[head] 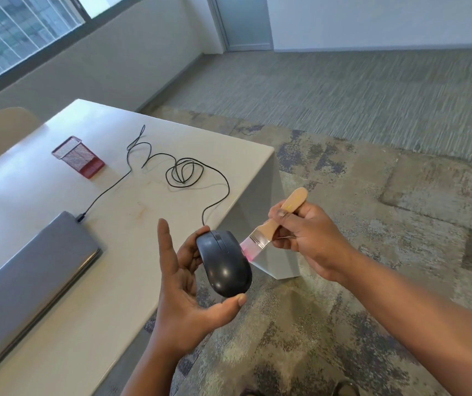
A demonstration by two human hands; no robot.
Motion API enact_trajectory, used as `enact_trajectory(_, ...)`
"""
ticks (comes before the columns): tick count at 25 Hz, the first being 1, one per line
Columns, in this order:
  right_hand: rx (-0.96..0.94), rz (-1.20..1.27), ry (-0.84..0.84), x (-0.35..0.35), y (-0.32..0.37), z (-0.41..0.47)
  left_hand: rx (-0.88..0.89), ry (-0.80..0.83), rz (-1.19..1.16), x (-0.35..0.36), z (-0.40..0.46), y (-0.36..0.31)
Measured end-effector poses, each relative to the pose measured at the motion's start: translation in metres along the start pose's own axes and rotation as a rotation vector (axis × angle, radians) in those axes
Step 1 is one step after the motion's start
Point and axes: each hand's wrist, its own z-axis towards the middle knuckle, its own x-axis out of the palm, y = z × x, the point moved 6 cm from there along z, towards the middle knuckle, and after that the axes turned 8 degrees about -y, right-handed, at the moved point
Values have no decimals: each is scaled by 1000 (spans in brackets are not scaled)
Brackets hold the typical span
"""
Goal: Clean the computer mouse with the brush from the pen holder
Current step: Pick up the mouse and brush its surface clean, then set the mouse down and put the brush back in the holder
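The left hand [189, 287] grips the shiny black mouse [223, 262]. The right hand [306, 241] grips the wooden brush [274, 224], its pink bristles touching the mouse.

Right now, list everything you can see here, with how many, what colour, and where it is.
computer mouse: one, black, held above the table's near corner
cable: one, black, looped on the table, running from the mouse to the laptop
brush: one, wooden handle, metal band, pinkish bristles, bristles at the mouse's right side
pen holder: one, red mesh, far left of the table
laptop: one, grey, closed, near left of the table
table: one, white, left half of view
chair: one, beige, behind the table
carpet: grey, patterned, covers the floor
left hand: one, cradling the mouse
right hand: one, gripping the brush handle
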Motion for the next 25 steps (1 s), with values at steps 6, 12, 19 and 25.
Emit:
enact_trajectory(6, -60, -175, 55, 13, 24, -1, 59, -51, 88, -5, 15, 0)
enact_trajectory(12, -181, -711, 330, 55, 33, -12, 96, -105, 158, -9, 38, 2)
enact_trajectory(19, -358, -1157, 211, 113, 48, 17, 70, -150, 127, -21, 80, 20)
enact_trajectory(25, -393, -1348, 80, 140, 52, 64, -36, -43, 182, -44, 125, 44)
